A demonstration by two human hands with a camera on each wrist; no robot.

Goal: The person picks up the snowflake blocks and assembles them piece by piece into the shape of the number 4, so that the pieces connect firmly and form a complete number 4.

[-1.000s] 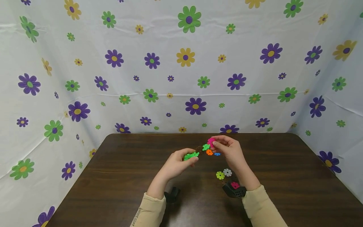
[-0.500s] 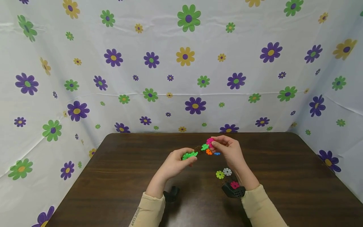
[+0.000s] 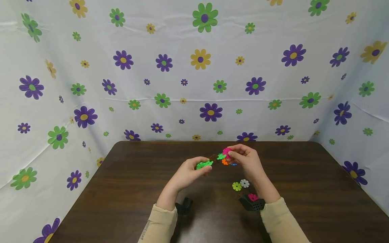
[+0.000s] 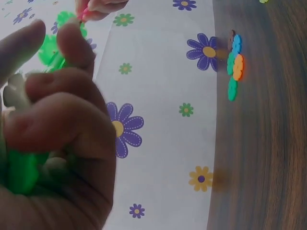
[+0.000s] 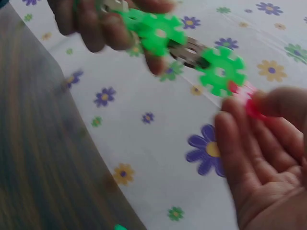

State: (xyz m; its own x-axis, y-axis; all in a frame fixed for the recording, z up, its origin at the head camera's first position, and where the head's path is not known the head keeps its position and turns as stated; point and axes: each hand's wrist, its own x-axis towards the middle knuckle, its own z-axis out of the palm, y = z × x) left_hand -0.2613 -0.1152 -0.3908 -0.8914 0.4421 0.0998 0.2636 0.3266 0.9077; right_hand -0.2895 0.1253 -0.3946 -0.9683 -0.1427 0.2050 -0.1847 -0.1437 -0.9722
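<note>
Pink disc (image 3: 226,152) and some green discs (image 3: 204,164) are partly covered by hands (image 3: 187,173) (image 3: 248,162).

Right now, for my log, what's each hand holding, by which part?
Left hand: a disc chain, by its green discs. Right hand: the pink disc, by its edge.

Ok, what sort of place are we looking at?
Probably an indoor tabletop play or craft spot, screened off: a dark brown wood-grain table, white flower-print sheeting hung behind it and at both sides, and a bright pink notched plastic disc pinched in the right hand.
</note>
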